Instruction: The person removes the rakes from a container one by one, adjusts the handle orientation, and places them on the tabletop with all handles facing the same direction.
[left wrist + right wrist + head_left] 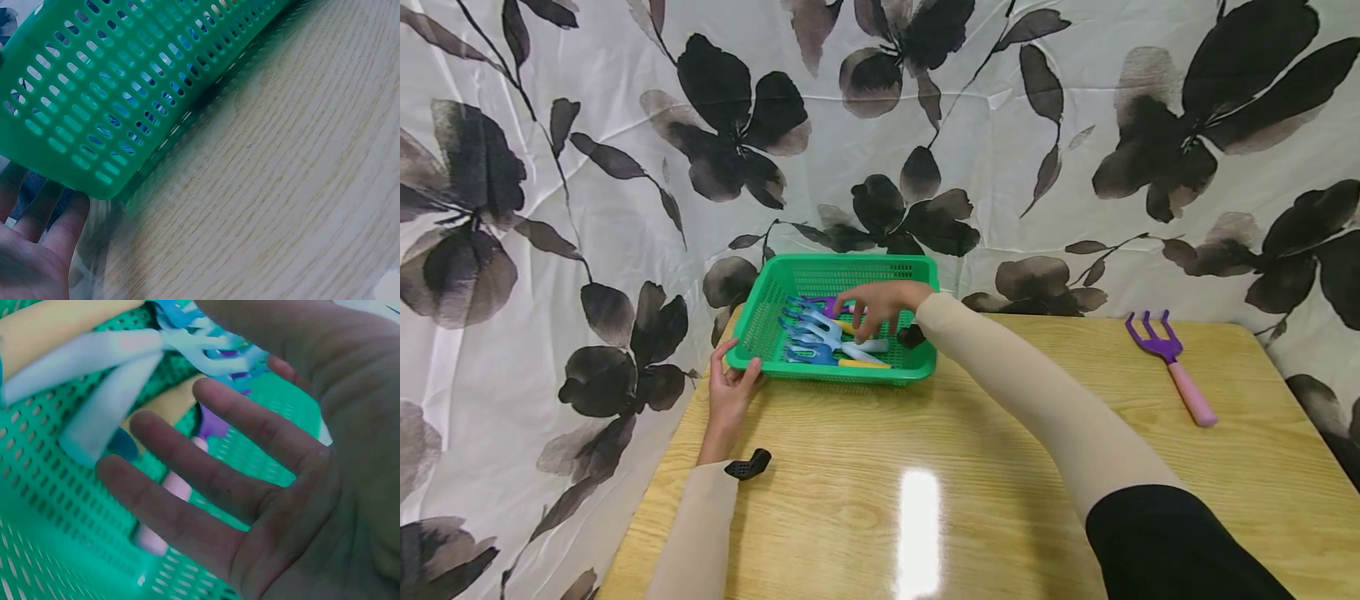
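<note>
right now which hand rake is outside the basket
The purple, pink-handled rake lying on the table, at right; the other rakes are inside the green basket.

green basket (850, 373), blue rakes (826, 333), purple rake (1163, 347), pink handle (1192, 394), white cloth (632, 50), black flowers (718, 87)

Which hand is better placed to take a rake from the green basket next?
Likely right: the right hand hovers over the rakes in the green basket, fingers apart; the left hand holds the basket's corner.
</note>
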Action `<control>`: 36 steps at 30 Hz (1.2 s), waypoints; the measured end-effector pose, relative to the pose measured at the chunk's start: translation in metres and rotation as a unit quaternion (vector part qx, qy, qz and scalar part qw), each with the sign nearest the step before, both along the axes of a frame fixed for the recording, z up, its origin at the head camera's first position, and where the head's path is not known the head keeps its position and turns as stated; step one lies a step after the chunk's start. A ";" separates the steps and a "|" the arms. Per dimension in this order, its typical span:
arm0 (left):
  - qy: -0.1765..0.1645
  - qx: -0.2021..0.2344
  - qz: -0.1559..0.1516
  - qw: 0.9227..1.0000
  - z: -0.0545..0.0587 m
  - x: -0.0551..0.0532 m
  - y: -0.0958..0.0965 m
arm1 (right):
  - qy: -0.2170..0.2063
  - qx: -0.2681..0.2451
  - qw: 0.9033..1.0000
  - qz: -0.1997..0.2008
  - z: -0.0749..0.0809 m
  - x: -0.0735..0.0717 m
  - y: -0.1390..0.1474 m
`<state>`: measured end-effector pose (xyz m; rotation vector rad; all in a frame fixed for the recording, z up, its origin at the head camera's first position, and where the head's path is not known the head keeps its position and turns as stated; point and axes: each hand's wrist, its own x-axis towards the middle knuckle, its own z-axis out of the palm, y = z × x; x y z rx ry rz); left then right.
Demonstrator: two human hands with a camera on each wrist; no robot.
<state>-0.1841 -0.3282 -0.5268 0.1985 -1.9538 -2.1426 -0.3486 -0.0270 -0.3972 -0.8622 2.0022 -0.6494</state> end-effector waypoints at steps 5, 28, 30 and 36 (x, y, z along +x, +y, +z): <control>0.006 -0.005 -0.001 1.000 -0.002 -0.001 0.000 | -0.020 0.029 0.999 0.002 -0.016 0.003 -0.007; 0.003 0.002 -0.005 1.000 -0.002 -0.001 -0.001 | -0.019 0.084 0.996 0.026 -0.031 0.010 -0.015; 0.004 0.000 -0.003 1.000 -0.002 0.000 -0.001 | -0.016 0.080 0.996 0.029 -0.033 0.009 -0.014; 0.007 -0.006 -0.002 1.000 -0.002 0.000 0.000 | -0.037 0.065 0.997 0.023 -0.037 0.002 -0.010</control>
